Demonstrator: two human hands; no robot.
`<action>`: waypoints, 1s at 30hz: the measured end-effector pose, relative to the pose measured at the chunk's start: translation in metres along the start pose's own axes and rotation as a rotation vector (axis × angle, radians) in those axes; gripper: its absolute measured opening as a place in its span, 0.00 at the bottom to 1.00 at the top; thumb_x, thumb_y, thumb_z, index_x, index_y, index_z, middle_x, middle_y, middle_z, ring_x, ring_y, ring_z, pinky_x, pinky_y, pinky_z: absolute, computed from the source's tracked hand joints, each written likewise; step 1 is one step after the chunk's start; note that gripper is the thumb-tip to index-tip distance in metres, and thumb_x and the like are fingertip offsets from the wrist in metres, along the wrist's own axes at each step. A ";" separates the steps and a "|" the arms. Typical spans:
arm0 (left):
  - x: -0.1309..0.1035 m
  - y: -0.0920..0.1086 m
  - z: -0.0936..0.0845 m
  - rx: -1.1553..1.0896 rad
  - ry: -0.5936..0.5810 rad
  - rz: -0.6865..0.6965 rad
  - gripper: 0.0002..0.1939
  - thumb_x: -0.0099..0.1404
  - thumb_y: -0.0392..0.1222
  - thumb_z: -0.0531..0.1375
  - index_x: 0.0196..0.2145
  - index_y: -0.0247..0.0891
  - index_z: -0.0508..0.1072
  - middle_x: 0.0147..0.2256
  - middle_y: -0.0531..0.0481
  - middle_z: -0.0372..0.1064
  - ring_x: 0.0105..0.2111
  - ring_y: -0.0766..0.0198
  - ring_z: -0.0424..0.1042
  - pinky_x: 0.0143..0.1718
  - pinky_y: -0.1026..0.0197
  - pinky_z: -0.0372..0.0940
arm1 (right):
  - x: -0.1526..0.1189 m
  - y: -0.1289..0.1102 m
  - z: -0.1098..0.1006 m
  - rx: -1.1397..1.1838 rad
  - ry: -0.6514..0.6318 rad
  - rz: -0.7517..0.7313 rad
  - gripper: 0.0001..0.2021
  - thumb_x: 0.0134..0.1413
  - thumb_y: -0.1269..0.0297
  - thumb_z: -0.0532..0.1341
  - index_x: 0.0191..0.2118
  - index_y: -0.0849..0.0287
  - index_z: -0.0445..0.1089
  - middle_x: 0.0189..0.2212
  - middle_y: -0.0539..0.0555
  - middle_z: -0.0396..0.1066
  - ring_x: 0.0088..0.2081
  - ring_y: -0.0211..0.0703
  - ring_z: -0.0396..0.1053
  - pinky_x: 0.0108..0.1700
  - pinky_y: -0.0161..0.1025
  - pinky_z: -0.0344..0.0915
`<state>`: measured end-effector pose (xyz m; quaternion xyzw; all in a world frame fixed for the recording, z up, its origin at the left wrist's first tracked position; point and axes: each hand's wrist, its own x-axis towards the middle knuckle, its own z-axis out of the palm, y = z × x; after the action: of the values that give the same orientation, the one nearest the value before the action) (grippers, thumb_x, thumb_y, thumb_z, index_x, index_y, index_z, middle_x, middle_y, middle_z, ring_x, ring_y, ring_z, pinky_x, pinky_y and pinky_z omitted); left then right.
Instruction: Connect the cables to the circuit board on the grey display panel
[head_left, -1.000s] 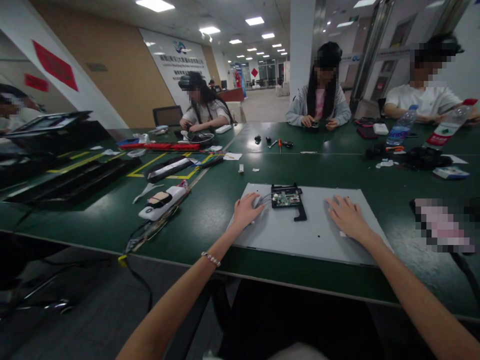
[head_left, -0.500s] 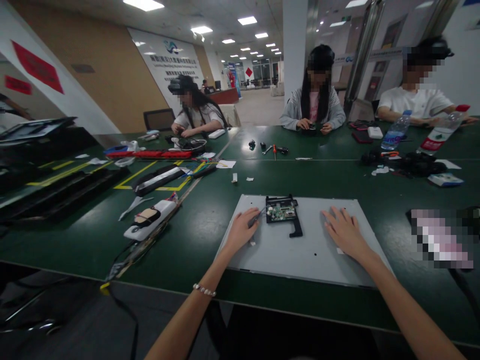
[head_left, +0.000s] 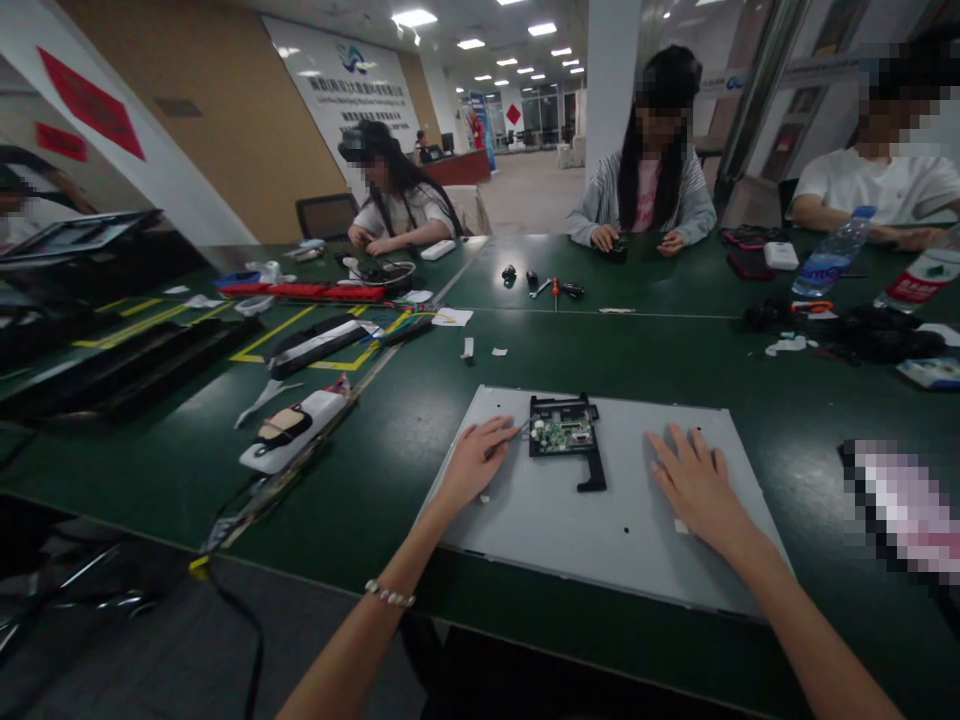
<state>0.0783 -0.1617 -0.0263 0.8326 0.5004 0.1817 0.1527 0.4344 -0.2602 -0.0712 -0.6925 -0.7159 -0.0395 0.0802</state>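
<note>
A flat pale grey panel [head_left: 555, 535] lies on the green table in front of me. On its upper middle sits a green circuit board [head_left: 561, 434] in a black plastic bracket [head_left: 592, 470] with an arm reaching down. My left hand [head_left: 477, 458] rests on the panel's left part, fingers stretched toward the board. Thin dark wires [head_left: 523, 428] run from the board to its fingertips; whatever lies beneath those fingers is hidden. Spread flat on the panel's right part is my right hand [head_left: 694, 485], holding nothing. A small white sticker [head_left: 681, 527] shows beside its palm.
A white device with cables [head_left: 296, 435] and a long black part [head_left: 319, 345] lie to the left. Ahead are a screwdriver [head_left: 556, 291], a wrench [head_left: 539, 290] and paper scraps. Bottles [head_left: 832, 255] stand right, beyond a pixelated phone-like object [head_left: 904, 510]. Several people sit around the table.
The camera view has tilted and shifted slightly. My left fingers look straighter, and the dark item seen under them before is now mostly covered. My right hand stays spread on the panel.
</note>
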 end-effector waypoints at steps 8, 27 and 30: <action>-0.005 0.009 0.000 0.012 0.002 -0.039 0.22 0.67 0.43 0.53 0.59 0.45 0.65 0.61 0.48 0.63 0.63 0.55 0.58 0.64 0.41 0.49 | -0.003 0.006 0.006 0.006 0.006 -0.003 0.26 0.68 0.56 0.41 0.67 0.53 0.57 0.67 0.62 0.51 0.67 0.68 0.46 0.59 0.68 0.51; 0.046 0.031 0.008 -0.218 -0.293 0.274 0.49 0.54 0.47 0.67 0.67 0.36 0.50 0.67 0.36 0.41 0.67 0.44 0.47 0.67 0.47 0.48 | -0.002 -0.001 -0.004 0.043 0.013 0.059 0.25 0.68 0.55 0.43 0.66 0.53 0.58 0.68 0.58 0.53 0.67 0.62 0.47 0.62 0.62 0.49; 0.043 0.038 0.011 -0.219 -0.281 0.314 0.49 0.53 0.49 0.68 0.66 0.35 0.51 0.66 0.35 0.43 0.66 0.44 0.49 0.67 0.47 0.49 | -0.001 -0.002 -0.004 0.033 0.020 0.067 0.25 0.68 0.56 0.43 0.66 0.54 0.58 0.68 0.59 0.52 0.67 0.62 0.47 0.62 0.62 0.49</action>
<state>0.1318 -0.1417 -0.0132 0.8958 0.3159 0.1388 0.2801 0.4329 -0.2623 -0.0670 -0.7143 -0.6919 -0.0321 0.1001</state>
